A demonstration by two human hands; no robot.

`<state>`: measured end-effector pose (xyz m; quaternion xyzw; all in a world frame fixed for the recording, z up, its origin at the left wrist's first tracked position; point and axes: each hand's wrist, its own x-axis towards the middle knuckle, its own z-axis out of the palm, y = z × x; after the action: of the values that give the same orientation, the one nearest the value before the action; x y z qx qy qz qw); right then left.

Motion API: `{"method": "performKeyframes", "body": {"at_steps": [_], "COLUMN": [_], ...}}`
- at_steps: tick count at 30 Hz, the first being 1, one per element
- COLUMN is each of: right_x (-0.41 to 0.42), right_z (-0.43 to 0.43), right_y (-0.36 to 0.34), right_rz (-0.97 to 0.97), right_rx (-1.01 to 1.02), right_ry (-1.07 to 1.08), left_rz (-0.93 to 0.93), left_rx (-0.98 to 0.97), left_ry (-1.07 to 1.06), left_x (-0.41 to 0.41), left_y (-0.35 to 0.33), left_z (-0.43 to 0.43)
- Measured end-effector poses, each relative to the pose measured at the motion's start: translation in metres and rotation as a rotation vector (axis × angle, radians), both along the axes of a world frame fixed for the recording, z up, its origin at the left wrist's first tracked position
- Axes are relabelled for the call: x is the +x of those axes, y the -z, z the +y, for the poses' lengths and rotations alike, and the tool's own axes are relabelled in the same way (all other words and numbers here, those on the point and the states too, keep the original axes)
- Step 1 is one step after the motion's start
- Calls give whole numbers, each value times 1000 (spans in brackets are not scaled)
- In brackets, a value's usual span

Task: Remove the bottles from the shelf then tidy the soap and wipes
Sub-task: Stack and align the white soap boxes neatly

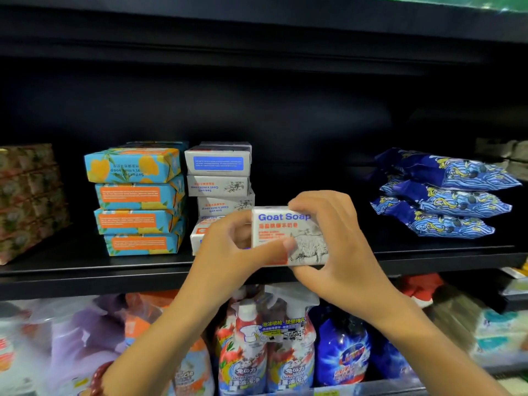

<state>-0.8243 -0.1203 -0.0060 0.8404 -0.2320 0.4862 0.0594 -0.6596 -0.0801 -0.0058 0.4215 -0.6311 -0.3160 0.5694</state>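
Head view: a white rectangular cardboard soap box [285,232] is gripped by the left hand [225,252] and right hand [343,238], over the black shelf [85,270] edge. It should be kept level and set squarely beside the white box stack [218,164] at 10 o'clock.

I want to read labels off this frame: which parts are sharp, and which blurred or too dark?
Head view: the soap box, gripped by the left hand and right hand, is sharp and readable; the packs at lower left are smeared; the shelf edge bows from the wide lens; its back is nearly black.
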Motion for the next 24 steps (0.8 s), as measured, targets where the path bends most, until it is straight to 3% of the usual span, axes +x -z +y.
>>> {"method": "performKeyframes", "body": {"at_steps": [8, 11, 15, 19, 21, 24], "right_x": [-21, -18, -16, -15, -18, -24], "right_z": [3, 7, 9, 4, 3, 8], "right_y": [-10, -9, 2, 9, 8, 2], "right_rz": [-10, -35, -57, -48, 8, -14], "right_rx": [388, 251, -105, -186, -69, 359], "right_ry": [-128, -87, -49, -73, -58, -70], "left_rz": [34, 60, 135, 57, 17, -84], "left_rx": [-126, -154, -88, -113, -153, -242], "left_ry": [5, 28, 53, 77, 49, 1], "left_x": [8, 8, 10, 11, 13, 17], "left_y": [16, 17, 11, 8, 10, 13], "left_z": [5, 5, 8, 10, 11, 11]}}
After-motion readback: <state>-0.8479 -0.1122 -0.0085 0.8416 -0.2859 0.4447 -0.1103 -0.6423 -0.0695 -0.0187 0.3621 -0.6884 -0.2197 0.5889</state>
